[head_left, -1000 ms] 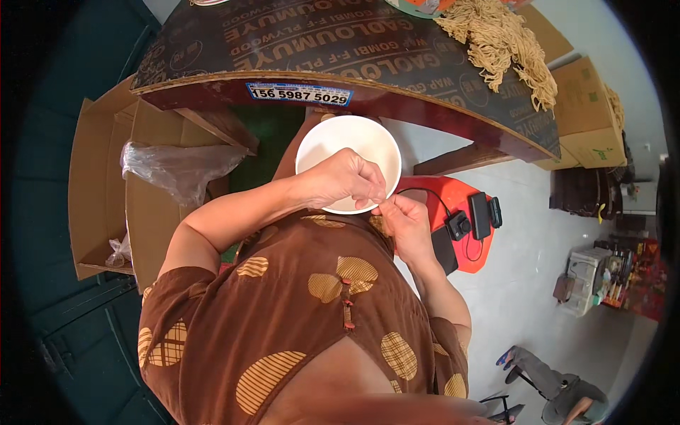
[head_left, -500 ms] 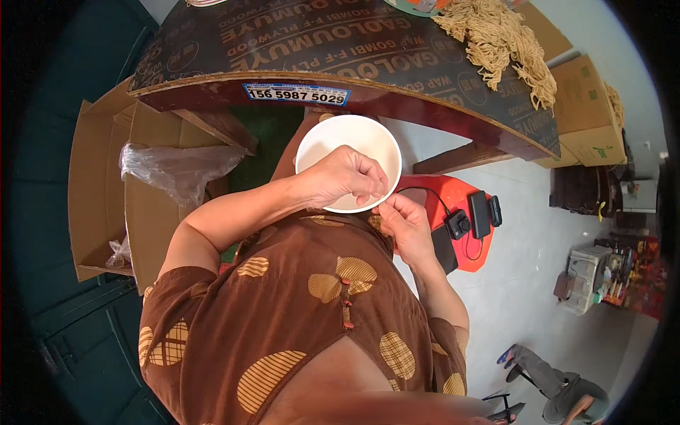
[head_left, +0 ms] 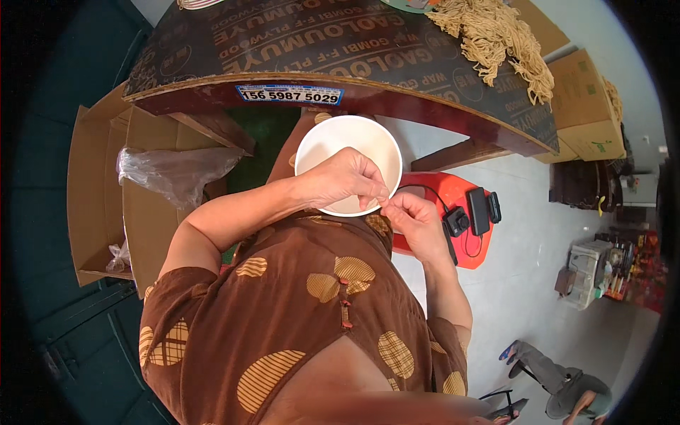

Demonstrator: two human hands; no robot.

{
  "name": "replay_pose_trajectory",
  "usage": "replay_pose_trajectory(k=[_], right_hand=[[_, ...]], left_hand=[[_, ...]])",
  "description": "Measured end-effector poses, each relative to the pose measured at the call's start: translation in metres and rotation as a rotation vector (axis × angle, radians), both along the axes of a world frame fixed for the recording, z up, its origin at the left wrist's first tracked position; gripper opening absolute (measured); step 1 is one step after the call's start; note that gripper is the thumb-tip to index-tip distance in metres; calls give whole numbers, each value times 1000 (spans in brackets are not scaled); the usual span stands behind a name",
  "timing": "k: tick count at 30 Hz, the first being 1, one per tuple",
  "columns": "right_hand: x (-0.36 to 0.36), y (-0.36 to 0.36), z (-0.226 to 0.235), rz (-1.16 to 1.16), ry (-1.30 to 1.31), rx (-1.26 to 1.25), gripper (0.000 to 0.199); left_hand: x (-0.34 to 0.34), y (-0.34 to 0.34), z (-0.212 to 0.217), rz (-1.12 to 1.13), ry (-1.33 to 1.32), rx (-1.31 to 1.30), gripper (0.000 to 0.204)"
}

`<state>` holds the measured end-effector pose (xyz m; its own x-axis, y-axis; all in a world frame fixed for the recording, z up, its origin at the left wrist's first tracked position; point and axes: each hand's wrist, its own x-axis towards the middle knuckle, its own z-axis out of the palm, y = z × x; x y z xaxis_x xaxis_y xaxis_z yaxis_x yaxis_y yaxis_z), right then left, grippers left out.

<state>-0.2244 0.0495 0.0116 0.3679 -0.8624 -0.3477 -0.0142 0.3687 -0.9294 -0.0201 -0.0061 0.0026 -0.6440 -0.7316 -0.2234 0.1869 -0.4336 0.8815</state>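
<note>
Pinching closed at the white bowl point(head_left: 327, 146), anything held unclear, left hand point(head_left: 350, 178) and right hand point(head_left: 418, 221) might tip it by pressing its rim.

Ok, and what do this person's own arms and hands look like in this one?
The left hand and right hand are bare and ungloved. The loose brown fabric sleeves are short, leaving the forearms uncovered, and carry rounded tan patches, some striped, some checked.
</note>
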Motion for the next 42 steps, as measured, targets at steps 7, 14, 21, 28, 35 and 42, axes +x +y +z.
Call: replay_pose_trajectory(k=[7, 14, 21, 28, 35, 42], right_hand=[[-7, -5, 29, 20, 77, 3, 10], [-10, -26, 43, 57, 172, -241, 7], [11, -52, 62, 138, 235, -392, 8], [27, -70, 63, 230, 259, -435, 9], [29, -80, 57, 172, 496, -800, 9], [1, -54, 40, 49, 556, -846, 15]], left_hand=[[0, -2, -5, -77, -1, 37, 10], [-2, -4, 0, -134, -44, 30, 13], [-5, -3, 0, -164, -66, 23, 10], [-9, -4, -8, -119, -61, 17, 10], [-9, -7, -7, -113, -57, -22, 8], [0, -8, -10, -116, -40, 8, 4]])
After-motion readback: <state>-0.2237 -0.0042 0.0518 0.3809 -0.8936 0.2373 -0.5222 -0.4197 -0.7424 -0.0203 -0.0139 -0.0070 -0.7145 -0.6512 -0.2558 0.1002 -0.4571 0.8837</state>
